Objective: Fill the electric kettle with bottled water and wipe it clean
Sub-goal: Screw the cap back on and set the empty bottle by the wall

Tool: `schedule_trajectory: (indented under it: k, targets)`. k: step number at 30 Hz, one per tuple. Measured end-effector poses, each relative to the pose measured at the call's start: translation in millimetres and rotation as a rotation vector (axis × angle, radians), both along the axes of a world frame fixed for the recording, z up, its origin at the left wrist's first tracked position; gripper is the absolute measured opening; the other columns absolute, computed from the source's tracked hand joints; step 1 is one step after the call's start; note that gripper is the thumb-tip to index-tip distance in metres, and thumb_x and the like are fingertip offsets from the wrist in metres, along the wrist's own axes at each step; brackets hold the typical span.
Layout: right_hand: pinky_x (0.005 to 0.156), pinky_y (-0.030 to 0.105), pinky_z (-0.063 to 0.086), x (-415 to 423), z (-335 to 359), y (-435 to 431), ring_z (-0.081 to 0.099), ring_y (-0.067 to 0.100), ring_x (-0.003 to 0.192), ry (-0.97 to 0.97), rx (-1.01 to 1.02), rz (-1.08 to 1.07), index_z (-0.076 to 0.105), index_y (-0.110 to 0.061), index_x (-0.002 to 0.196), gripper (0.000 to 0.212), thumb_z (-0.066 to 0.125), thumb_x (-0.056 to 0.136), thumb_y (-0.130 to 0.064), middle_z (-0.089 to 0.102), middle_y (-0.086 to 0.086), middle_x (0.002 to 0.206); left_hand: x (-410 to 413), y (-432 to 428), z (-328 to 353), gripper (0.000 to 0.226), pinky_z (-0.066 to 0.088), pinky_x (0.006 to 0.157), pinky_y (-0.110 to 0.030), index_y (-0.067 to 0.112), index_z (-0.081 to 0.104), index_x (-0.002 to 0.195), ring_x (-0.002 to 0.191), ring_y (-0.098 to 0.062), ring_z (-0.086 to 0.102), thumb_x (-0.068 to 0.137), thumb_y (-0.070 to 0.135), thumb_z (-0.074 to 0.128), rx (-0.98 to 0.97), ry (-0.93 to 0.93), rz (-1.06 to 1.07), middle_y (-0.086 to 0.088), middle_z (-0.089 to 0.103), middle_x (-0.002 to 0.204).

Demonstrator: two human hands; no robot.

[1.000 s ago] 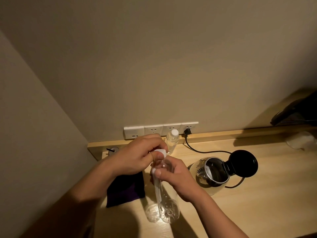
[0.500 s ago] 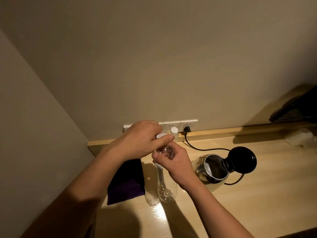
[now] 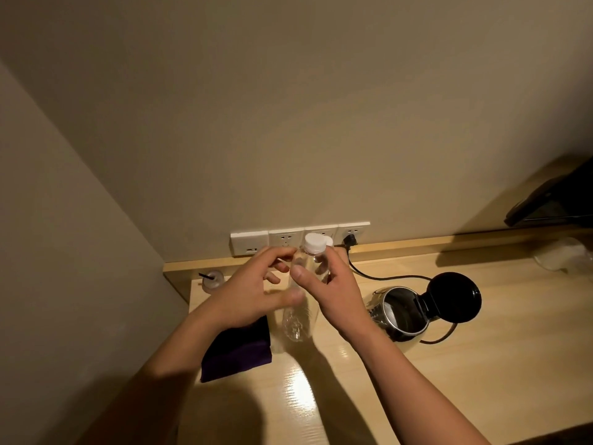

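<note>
Right hand [image 3: 327,293] fingers clamped on clear bottle [image 3: 301,303] neck, white cap [image 3: 313,244] on. Left hand [image 3: 256,290] beside bottle, fingers apart, blurred. Kettle [image 3: 401,313] on table [image 3: 481,364] at right, lid [image 3: 455,297] open. Purple cloth [image 3: 237,351] under left wrist.

A pale wooden table [image 3: 481,364] carries an open kettle [image 3: 401,313]. Left of the kettle lies a purple cloth [image 3: 237,351]. A small cup [image 3: 213,281] stands beyond the cloth.
</note>
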State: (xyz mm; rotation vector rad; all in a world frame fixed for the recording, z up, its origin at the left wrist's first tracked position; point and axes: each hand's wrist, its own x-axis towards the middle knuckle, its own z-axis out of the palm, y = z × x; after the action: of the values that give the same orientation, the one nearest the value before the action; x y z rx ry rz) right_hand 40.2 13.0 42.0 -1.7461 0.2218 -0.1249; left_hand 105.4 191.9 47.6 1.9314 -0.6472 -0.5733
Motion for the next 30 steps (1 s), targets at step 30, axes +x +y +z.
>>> schedule_trajectory:
  k: [30]
  targets:
    - [0.084, 0.038, 0.049, 120, -38, -42, 0.065, 0.029, 0.105, 0.096, -1.105, 0.529, 0.066, -0.019, 0.126, 0.039, 0.072, 0.092, -0.039, 0.069, 0.005, 0.12, 68, -47, -154, 0.069, 0.054, 0.09, -0.029, 0.058, 0.051, 0.12, 0.112, -0.001, 0.064, 0.074, 0.022, 0.086, 0.048, 0.15, 0.27, 0.029, 0.065, 0.117]
